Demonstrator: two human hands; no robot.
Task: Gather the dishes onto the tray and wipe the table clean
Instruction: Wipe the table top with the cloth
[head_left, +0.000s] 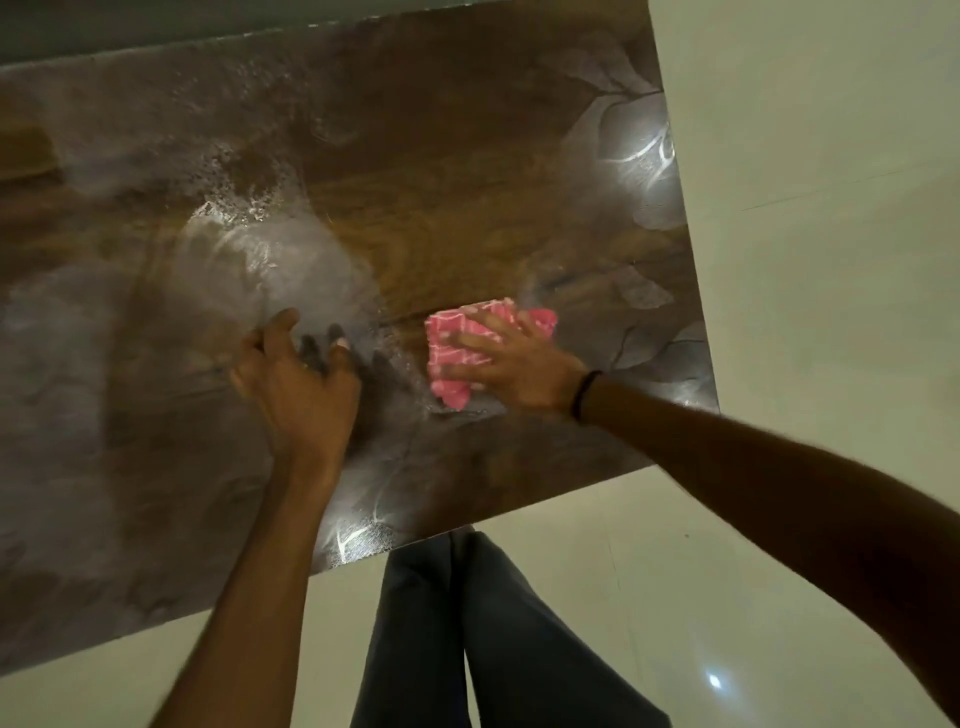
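A glossy brown patterned table (467, 171) fills the upper view, with wet, soapy smears across its left and middle. A folded pink cloth with white lines (457, 343) lies flat on the table near its right end. My right hand (511, 366) presses down on the cloth with the fingers spread over it. My left hand (296, 382) rests on the bare tabletop to the left of the cloth, fingers apart and holding nothing. No dishes or tray are in view.
The table's near edge runs diagonally from lower left to right, and its right edge (691, 249) borders pale tiled floor (810, 260). My legs in dark trousers (483, 634) stand just below the near edge. A wall lies along the table's far side.
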